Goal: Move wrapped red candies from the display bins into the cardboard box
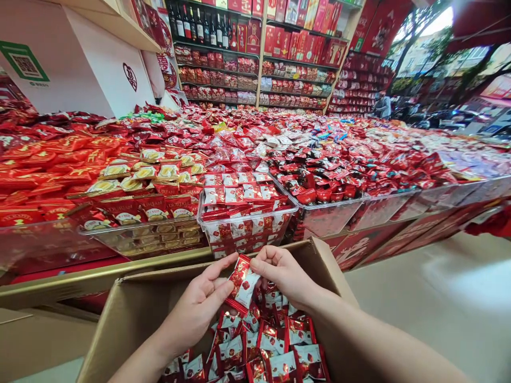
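A small red-and-white foil packet with shiny wrapping and crimped ends (242, 287) is held up at a slant above the open brown cardboard box (123, 319), gripped by both hands. The left hand (197, 300) has its fingers clamped on the packet's left side, the thumb lying against the front and the index finger reaching up to the top edge. The right hand (285, 276) pinches the upper right corner between thumb and index finger, its other fingers curled in. Below, a loose heap of matching red-and-white packets (271, 340) lies at mixed angles inside the box. Just beyond the box's far edge, a clear plastic bin (247, 216) holds similar packets stacked in rows, on a gold-edged bench (80, 279). To its left are dark red durian packets (155, 208); to its right, glossy red-and-black packets (319, 181). Behind the heaped display, tall wooden-framed shelves (263, 58) carry dark glass bottles (199, 26) and red boxes (293, 45).
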Motion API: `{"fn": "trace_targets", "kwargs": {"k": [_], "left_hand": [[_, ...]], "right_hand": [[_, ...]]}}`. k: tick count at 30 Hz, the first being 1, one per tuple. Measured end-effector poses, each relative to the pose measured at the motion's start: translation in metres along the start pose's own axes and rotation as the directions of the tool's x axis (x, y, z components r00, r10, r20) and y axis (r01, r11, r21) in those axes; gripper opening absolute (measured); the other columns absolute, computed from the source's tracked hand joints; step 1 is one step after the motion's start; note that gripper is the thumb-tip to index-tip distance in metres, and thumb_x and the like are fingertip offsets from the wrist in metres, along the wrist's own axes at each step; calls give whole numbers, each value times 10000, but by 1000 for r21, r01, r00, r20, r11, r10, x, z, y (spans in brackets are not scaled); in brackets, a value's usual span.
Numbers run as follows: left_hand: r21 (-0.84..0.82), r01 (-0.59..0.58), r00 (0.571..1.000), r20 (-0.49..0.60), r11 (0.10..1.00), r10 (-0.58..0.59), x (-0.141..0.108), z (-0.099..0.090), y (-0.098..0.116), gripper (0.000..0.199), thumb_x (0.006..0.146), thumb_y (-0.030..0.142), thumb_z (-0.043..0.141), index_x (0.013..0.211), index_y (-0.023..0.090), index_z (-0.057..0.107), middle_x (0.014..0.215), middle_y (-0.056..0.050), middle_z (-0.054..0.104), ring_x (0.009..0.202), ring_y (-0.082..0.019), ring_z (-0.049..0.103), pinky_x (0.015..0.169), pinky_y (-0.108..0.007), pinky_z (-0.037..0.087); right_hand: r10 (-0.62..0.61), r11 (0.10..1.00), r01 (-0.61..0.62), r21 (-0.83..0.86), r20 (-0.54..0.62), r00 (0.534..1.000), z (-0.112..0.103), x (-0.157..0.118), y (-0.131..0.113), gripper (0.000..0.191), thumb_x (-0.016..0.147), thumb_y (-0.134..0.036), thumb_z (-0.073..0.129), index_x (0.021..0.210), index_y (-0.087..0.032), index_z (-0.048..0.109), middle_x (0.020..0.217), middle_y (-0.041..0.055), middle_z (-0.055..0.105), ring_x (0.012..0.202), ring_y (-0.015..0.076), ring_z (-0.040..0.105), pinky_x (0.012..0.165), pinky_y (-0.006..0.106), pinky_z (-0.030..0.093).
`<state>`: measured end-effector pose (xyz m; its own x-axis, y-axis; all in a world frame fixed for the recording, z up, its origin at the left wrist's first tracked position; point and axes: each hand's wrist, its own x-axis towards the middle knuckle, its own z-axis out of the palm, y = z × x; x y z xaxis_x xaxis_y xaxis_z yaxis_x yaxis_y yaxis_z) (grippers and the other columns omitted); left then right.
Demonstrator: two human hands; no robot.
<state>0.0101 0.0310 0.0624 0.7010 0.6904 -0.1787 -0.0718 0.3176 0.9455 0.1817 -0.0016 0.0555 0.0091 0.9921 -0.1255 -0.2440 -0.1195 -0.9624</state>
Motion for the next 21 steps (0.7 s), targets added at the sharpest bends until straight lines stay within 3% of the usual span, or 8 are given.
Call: {"fn": "trace_targets", "kwargs": {"k": [4,8,12,15,17,18,20,21], "left_hand": [[12,33,999,-4,999,-33,-2,4,2,628,796,292,522,1304,162,176,740,-45,677,656,-146,601,624,-257,447],[142,-3,994,-108,990,19,-1,6,0,584,786,273,536,1272,165,231,643,-1,656,623,-135,608,553,-208,429],[188,-32,992,-112,982,54,-4,-1,0,566,795,288,515,1273,214,220,645,21,631,643,-153,615,535,-219,426],[196,-37,995,-86,980,54,-6,-9,0,554,821,302,469,1286,226,177,633,20,633,587,-134,584,509,-210,396],[184,-48,996,-64,982,60,-7,-14,-1,553,830,313,446,1290,210,156,619,9,637,537,-124,563,470,-197,365],[170,-51,997,-49,984,60,-6,-15,-2,561,830,321,440,1291,199,145,617,1,641,519,-124,561,450,-192,348],[120,-44,999,-16,992,46,-7,-14,-1,593,820,341,449,1290,174,128,594,-14,643,473,-121,553,411,-179,311],[81,-27,1000,5,996,27,-7,-12,-1,618,810,350,462,1290,163,120,584,-20,643,451,-117,546,397,-175,297]], "right_hand": [[-28,1000,28,-3,-86,996,-2,1,1,303,629,-382,661,638,-137,483,510,-34,556,433,54,456,421,175,350],[-19,1000,19,10,-47,999,-2,0,1,306,623,-386,664,651,-138,487,531,-10,593,457,75,497,438,190,375],[-2,999,2,-38,-2,1000,0,-1,2,316,638,-397,649,633,-146,457,499,-22,567,431,68,482,432,186,366],[-144,961,149,-232,42,989,-2,-5,3,282,677,-390,623,730,-154,476,635,6,590,544,99,540,508,216,428],[-362,802,407,-437,185,914,-5,-10,0,417,636,-389,665,937,-164,484,962,87,583,841,166,563,706,281,461],[-459,662,544,-515,296,838,-6,-12,-2,556,614,-389,684,1064,-173,440,1139,125,499,1004,201,499,814,317,430],[-537,362,718,-594,496,682,-8,-17,-8,693,635,-355,680,1209,-185,331,1321,155,313,1179,231,338,934,364,344],[-540,245,753,-611,559,629,-8,-18,-11,634,691,-311,640,1224,-189,318,1330,148,307,1190,219,320,944,364,332]]}}
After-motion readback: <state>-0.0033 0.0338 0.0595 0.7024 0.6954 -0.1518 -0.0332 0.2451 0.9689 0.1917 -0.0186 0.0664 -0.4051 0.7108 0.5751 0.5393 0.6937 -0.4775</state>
